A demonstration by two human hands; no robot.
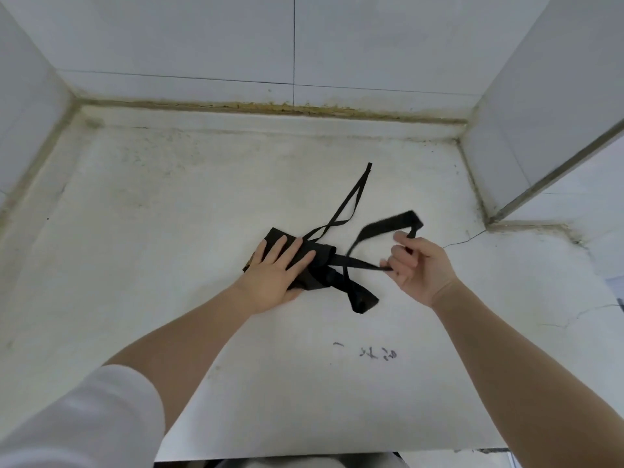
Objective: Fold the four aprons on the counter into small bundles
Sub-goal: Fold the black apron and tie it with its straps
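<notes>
One white counter point(141, 204) fills our view, stained and cracked, boxed in by pale tiled walls point(371, 38) on the left, back and right, with grimy sealant along the joints. Our left hand point(275, 270) lies flat, fingers straight, pressing down a folded black apron point(319, 265) at the counter's middle. Its bundle runs roughly left to right, with a thin tie point(351, 201) trailing toward the back right. Our right hand point(417, 268), just right of the bundle, pinches a wider black strap point(385, 228) that loops up off the surface. Faint handwriting point(374, 352) marks the counter nearer us.
</notes>
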